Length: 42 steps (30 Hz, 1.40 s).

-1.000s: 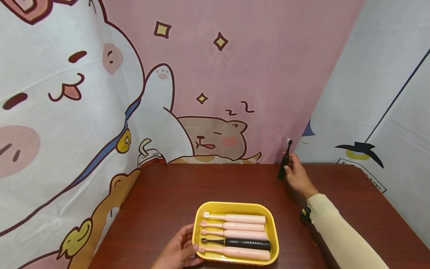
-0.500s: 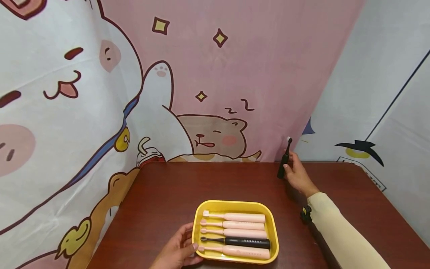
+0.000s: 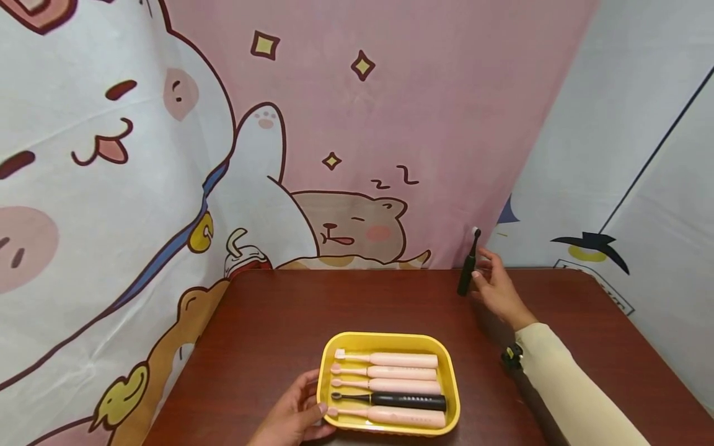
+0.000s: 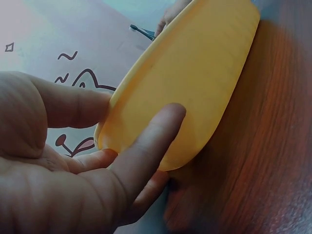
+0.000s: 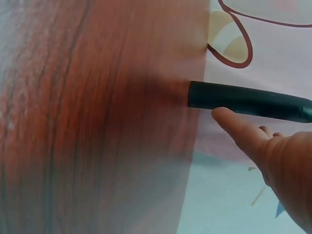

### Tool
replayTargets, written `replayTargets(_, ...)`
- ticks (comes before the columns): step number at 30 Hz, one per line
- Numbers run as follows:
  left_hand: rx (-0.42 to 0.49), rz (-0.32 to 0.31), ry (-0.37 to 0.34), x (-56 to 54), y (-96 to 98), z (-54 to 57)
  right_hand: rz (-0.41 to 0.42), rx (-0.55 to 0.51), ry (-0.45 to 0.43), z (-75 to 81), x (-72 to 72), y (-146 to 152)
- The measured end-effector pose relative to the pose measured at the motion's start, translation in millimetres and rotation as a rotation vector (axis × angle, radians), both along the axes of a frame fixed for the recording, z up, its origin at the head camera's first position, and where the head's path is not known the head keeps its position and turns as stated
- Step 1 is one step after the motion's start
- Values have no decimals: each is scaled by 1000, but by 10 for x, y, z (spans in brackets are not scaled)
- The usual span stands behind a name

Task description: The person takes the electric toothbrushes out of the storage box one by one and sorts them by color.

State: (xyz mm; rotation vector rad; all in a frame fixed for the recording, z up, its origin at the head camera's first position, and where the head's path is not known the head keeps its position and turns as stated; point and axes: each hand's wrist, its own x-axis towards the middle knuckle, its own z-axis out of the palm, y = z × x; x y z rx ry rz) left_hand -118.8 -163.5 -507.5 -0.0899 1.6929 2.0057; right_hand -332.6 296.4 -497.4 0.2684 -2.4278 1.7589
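A dark green electric toothbrush [image 3: 467,272] stands nearly upright, leaning slightly right, at the back of the brown table. My right hand [image 3: 499,296] is just right of it, fingers loosely spread. In the right wrist view, the thumb tip lies right at the side of the toothbrush handle [image 5: 243,100], near its base. My left hand [image 3: 295,406] holds the left end of a yellow tray [image 3: 454,384], thumb at the rim and fingers along the outer wall [image 4: 195,83]. Inside lie several pink electric toothbrushes [image 3: 404,360] and a black one [image 3: 407,401], side by side, heads to the left.
The brown table [image 3: 334,303] runs back to a hanging cartoon-printed cloth [image 3: 446,124]. Another white cloth [image 3: 658,155] hangs along the right side. A dark strap with a small device [image 3: 512,356] is on the right wrist.
My right hand's fingers have loosened from around the green toothbrush and shifted slightly right, while it stays standing. My left hand keeps its hold on the tray.
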Motion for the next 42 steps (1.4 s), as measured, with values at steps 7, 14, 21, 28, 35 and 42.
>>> replayTargets(7,3,-14,11,7,-22,10,-45,-11,29,123,159,27)
replayTargets(14,12,-18,13,12,-13,17,-93,-4,133,297,376,-16)
replayTargets(21,13,-12,26,35,-9,16,-37,-9,251,465,588,-200)
replayTargets(28,17,-19,32,38,2,24,106,46,289,615,776,-416)
replayTargets(35,9,-19,29,41,10,43,264,72,255,726,930,-656)
replayTargets(42,16,-21,35,37,5,39,380,152,220,785,1116,-907)
